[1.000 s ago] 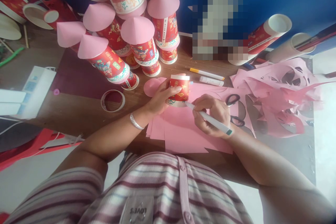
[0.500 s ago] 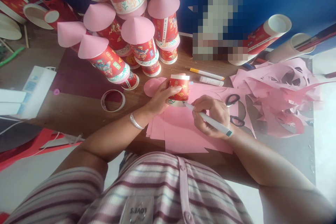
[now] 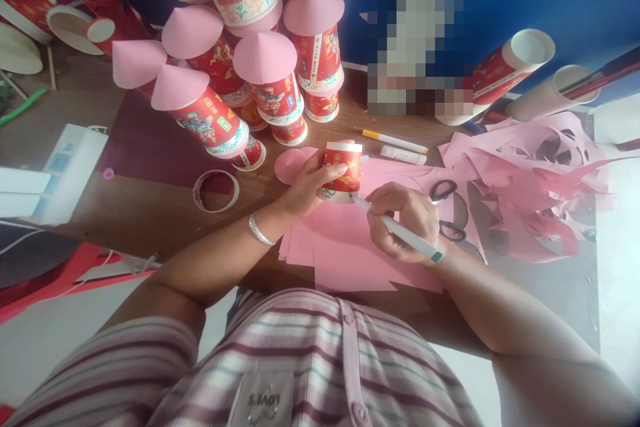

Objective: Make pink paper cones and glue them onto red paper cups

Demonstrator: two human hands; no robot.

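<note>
My left hand (image 3: pixel 309 187) is wrapped round a small red paper cup (image 3: pixel 350 177) with gold patterns, its thumb lying across the front. Green curls are drawn on the cup's white lower band. A white marker (image 3: pixel 407 235) with a green end is pinched in my right hand (image 3: pixel 406 220), and its tip meets that band. Beneath both hands lie sheets of pink paper (image 3: pixel 345 247). Scissors with dark handles (image 3: pixel 453 231) rest on the paper just right of my right hand, partly hidden. A pink paper cone (image 3: pixel 290 165) lies behind my left hand.
Stacked red cups with pink cone roofs (image 3: pixel 265 57) stand at the back left. A roll of tape (image 3: pixel 216 191) lies left of my hands. Beyond the cup are an orange-and-white marker (image 3: pixel 395 141) and a white one (image 3: pixel 403 155). Pink paper scraps (image 3: pixel 540 180) pile up at the right.
Both hands keep almost the same place, with the marker tip still at the cup's lower band. The whole view has shifted very slightly.
</note>
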